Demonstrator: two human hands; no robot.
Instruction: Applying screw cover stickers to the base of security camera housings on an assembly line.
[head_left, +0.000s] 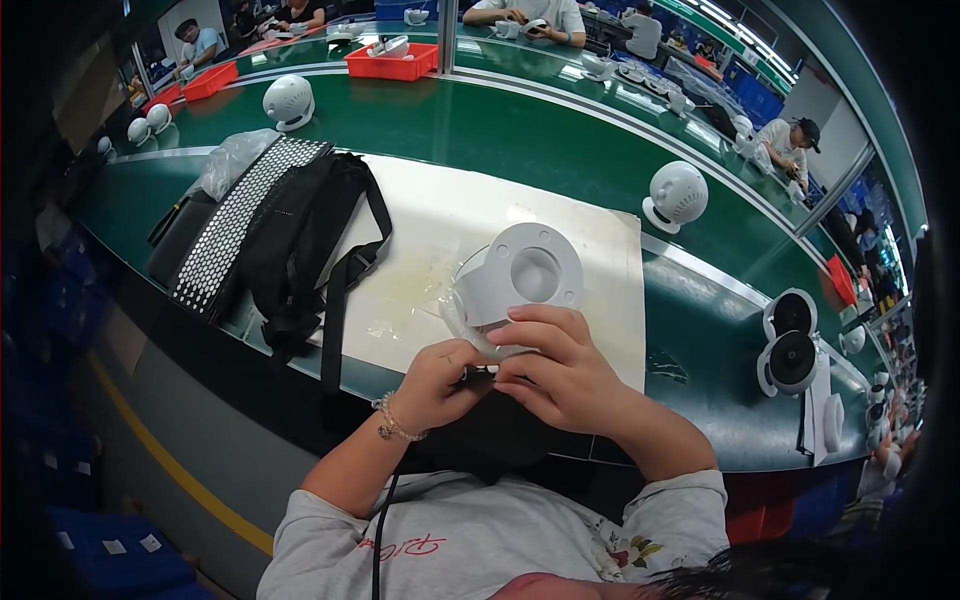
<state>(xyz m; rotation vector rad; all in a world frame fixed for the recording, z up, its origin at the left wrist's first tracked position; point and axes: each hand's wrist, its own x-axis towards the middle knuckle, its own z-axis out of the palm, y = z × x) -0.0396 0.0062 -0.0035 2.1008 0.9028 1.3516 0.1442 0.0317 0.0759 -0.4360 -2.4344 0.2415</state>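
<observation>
A white rounded device (490, 285) lies on the pale board in front of me, its flat ring-shaped base with a round opening turned up. Clear plastic wrap (458, 318) covers its near left side. Close to its near edge, my left hand (440, 385) is closed, thumb and fingers pinched together. My right hand (565, 370) has some fingertips against the device's near side, while its thumb and a lower finger pinch beside the left fingertips. Between the two hands shows a tiny black-and-white piece (484, 369), too small to name.
A black strapped bag (300, 240) and a white dotted panel (245, 220) lie on the left. White round devices stand on the green belt (480, 120), one at right (678, 195). Two black-faced units (790, 360) stand far right. Red trays (395, 62) and co-workers are beyond.
</observation>
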